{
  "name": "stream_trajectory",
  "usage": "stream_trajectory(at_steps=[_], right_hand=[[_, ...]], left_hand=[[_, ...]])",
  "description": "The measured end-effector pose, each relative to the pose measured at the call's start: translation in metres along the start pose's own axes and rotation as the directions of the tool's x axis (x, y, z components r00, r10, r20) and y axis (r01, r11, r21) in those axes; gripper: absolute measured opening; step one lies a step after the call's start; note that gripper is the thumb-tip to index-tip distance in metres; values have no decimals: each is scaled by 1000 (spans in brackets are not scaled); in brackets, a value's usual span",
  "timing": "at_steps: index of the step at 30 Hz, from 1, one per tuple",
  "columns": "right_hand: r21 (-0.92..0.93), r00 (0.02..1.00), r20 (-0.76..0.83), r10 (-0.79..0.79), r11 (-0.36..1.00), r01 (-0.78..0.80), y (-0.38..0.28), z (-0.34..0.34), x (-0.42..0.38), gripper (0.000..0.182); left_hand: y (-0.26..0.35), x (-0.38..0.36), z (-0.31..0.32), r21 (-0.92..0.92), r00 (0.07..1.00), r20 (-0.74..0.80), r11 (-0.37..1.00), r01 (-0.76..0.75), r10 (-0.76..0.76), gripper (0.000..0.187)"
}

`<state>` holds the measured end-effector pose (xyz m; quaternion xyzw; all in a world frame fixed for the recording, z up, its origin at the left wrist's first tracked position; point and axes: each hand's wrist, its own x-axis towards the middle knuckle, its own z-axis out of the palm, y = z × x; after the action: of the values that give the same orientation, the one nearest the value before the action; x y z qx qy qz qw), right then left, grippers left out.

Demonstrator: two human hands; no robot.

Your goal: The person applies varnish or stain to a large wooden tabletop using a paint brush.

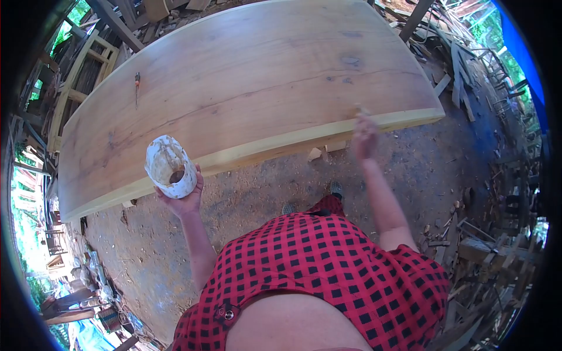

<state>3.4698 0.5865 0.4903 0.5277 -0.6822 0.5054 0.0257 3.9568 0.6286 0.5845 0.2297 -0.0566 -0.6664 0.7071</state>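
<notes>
My left hand (182, 199) is wrapped round a white plastic container (182, 186), smeared and stained, with a little brownish liquid at its bottom. It is held up in front of the near edge of a large wooden slab (246, 70). At the slab's near edge on the right, my right hand (366, 139) is closed on what looks like a small paintbrush (361, 110), pale and blurred. The brush end is over the slab's surface; whether it touches cannot be made out. A screwdriver (137, 85) with an orange-red handle lies on the left part of the slab.
Small wood offcuts (315, 154) lie on the dirt floor (263, 190) below the near edge. A wooden frame (79, 93) leans at the left. Scrap boards (459, 76) are piled at the right, and posts (117, 23) stand beyond the slab.
</notes>
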Motion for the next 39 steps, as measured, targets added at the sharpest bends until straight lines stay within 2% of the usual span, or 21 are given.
stream_trajectory(at_steps=[1,2,3,6,7,8,10,14,17,19,20,23,25,26,28,30,34,36,37,38,39], right_hand=[[47,987,125,-97,995,92,-40,10,-12,15],[269,963,238,-128,961,61,-65,28,-30,14],[366,908,249,-337,901,233,-90,43,-45,14],[704,755,552,-353,683,-195,-161,61,-81,16],[710,675,652,-345,590,-385,-176,61,-82,15],[712,678,649,-346,591,-379,-182,63,-77,15],[529,509,844,-168,407,-744,-192,70,-64,15],[596,646,746,163,270,-756,-119,76,-17,16],[713,783,437,442,360,-601,-37,52,25,16],[715,803,214,556,471,-517,13,14,57,12],[468,923,-63,380,828,-309,87,16,67,11],[417,853,-214,476,834,-361,106,-55,100,13],[213,870,-378,316,945,-250,109,-78,105,14],[223,868,-378,322,942,-252,107,-81,101,14],[16,917,-326,230,971,-237,93,-77,95,13],[-44,951,-308,-15,999,1,65,-50,75,13],[371,969,-45,-242,897,241,-61,9,21,15],[577,888,250,-386,796,183,-114,20,-17,16],[683,804,327,-497,712,163,-134,26,-28,14],[696,796,330,-508,701,158,-151,27,-33,14],[766,727,524,-444,618,-174,-165,25,-36,14]], left_hand=[[0,-1,2,1,1000,4,1000,2,-2,91],[0,-1,1,0,1000,8,1000,-1,1,91],[0,1,-2,7,1000,7,1000,-16,16,91],[-5,-1,1,-6,999,-6,999,-35,35,90],[-7,-1,2,-20,999,-24,999,-38,38,90],[-8,-2,1,-25,999,-36,999,-38,37,90],[-7,-1,-1,-23,999,-35,999,-25,24,90],[-10,-4,9,-13,999,-41,1000,-4,4,88],[-9,-2,5,-29,1000,2,1000,2,-2,87],[-10,-3,8,-9,1000,17,1000,-3,3,87],[-11,-4,11,6,999,33,1000,-2,2,87],[-21,-15,33,52,999,5,998,-38,38,87],[-29,-18,44,62,998,47,997,-44,42,87],[-34,-22,49,61,996,78,997,-52,47,87],[-42,-35,59,59,993,110,996,-60,53,84],[-42,-39,63,49,984,176,998,-42,32,83],[-31,-27,60,59,991,113,996,-74,67,92],[-24,-28,53,33,992,96,995,-90,87,91],[-22,-31,54,35,991,88,994,-108,104,91],[-22,-34,57,34,989,83,992,-123,119,91],[-22,-38,59,32,988,77,990,-139,136,90]])
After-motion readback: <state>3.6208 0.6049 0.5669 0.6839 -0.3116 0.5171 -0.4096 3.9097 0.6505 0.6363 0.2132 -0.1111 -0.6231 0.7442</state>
